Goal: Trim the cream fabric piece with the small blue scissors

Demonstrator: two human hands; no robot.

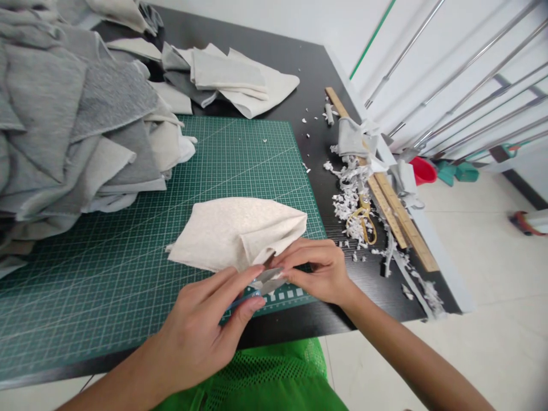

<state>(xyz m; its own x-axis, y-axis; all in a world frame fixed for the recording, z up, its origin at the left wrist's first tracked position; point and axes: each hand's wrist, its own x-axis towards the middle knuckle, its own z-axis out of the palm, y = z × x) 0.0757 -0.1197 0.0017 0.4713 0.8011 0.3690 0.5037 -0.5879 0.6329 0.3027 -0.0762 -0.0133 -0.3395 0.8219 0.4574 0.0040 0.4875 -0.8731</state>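
A cream piece of fabric lies on the green cutting mat, its near right part lifted and folded. My left hand is closed around small thread snips with a bluish handle, mostly covered by the fingers. The blades point right, towards the fingertips of my right hand. With those fingertips my right hand pinches the near edge of the cream fabric. Blades and fabric edge meet between the two hands; whether the blades are closed on the cloth I cannot tell.
Grey and cream fabric pieces form a large pile at the left. More folded pieces lie at the back. Along the right table edge are wooden rulers, yellow-handled scissors and white scraps. Metal poles lean beyond.
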